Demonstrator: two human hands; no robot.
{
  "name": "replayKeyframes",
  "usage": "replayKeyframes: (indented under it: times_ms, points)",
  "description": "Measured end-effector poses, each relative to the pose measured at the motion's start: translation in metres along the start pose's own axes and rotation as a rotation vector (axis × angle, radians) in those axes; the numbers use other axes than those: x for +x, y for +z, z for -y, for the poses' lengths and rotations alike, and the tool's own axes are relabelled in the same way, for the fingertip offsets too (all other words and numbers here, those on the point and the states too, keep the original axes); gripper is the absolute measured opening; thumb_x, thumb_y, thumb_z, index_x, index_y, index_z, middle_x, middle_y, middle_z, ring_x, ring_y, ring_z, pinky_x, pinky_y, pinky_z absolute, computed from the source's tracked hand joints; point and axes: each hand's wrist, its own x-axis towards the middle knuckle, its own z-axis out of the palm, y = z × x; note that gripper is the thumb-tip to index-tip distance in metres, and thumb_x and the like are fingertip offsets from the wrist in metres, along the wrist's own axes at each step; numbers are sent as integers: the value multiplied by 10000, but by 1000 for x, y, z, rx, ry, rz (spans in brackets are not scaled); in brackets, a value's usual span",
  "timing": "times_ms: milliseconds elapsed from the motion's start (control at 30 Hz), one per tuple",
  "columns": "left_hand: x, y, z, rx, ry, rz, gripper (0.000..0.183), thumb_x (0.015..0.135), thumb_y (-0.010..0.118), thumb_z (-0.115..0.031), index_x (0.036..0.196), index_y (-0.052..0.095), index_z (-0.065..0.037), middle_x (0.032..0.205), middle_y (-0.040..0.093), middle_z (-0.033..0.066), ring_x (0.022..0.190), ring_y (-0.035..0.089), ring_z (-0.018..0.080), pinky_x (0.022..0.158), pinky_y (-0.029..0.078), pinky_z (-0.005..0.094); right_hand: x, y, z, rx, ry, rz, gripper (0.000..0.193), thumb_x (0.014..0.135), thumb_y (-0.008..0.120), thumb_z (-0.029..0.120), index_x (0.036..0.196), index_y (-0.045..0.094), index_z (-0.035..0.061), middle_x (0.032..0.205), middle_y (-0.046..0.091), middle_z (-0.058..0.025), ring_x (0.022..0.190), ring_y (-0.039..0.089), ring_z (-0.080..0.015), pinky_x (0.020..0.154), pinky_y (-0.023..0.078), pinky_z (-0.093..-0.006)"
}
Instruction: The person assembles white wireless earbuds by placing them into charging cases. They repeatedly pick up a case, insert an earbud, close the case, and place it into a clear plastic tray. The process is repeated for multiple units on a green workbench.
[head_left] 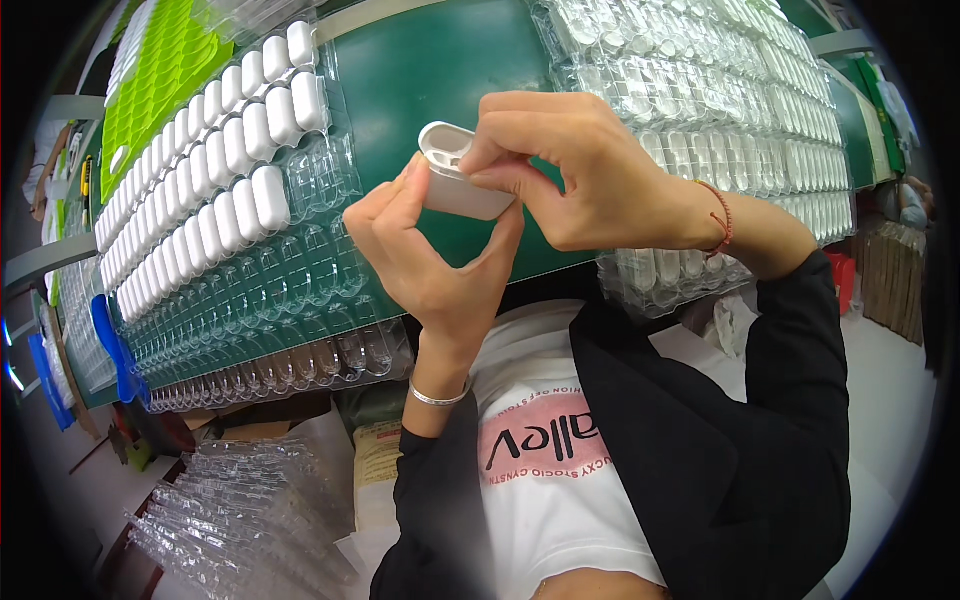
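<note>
A small white earbud charging case [468, 196] with its lid up is held over the green table [440, 60]. The thumb and fingers of my left hand [435, 265] grip its two sides. My right hand [590, 180] reaches in from the right, thumb and index finger pinched together at the case's opening. Whatever lies between those fingertips is hidden. To the left, rows of white rounded cases [228, 215] sit in a clear plastic tray [320, 262], whose nearer pockets hold none.
Clear trays [690, 85] with many pockets cover the table's right side. A bright green textured sheet [165, 60] lies at the far left. A blue strip [118, 350] stands at the left table edge. Below it, clear trays [240, 510] are stacked in a box.
</note>
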Motion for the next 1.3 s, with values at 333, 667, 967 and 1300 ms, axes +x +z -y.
replayKeyframes:
  times_ms: [333, 667, 967, 1300]
  points:
    - [4, 5, -1, -34, -10, -14, 683, 579, 866, -41, 1182, 545, -10, 1068, 571, 121, 951, 542, 274, 805, 451, 372, -2, -2, -2, 2, 31, -26, 89, 799, 670, -38, 877, 678, 4, 766, 628, -103, 684, 614, -269, 565, 446, -321]
    - [4, -19, -24, -223, -90, -24, 896, 579, 919, -27, 1284, 366, -11, 1127, 433, 123, 1068, 480, 251, 866, 439, 344, -11, -16, 44, 966, 661, 72, 438, 969, 625, 345, 1120, 639, -66, 1013, 670, -83, 897, 633, -126, 808, 510, -274]
    - [-35, -94, -20, -517, -324, 576, 527, 871, 681, -52, 1319, 472, 128, 1251, 591, 256, 1052, 650, 352, 911, 520, 379, -72, -1, 69, 219, 328, 173, 323, 781, 696, 27, 1094, 622, -2, 885, 615, -138, 707, 641, -266, 626, 523, -336]
    - [-78, -124, -12, -495, -650, 922, 399, 830, 625, 68, 1223, 569, 23, 1084, 651, 173, 1012, 656, 282, 828, 527, 342, -126, 60, 52, 294, 339, 406, 305, 843, 605, 38, 1136, 551, -27, 1020, 635, -204, 938, 634, -386, 778, 513, -443]
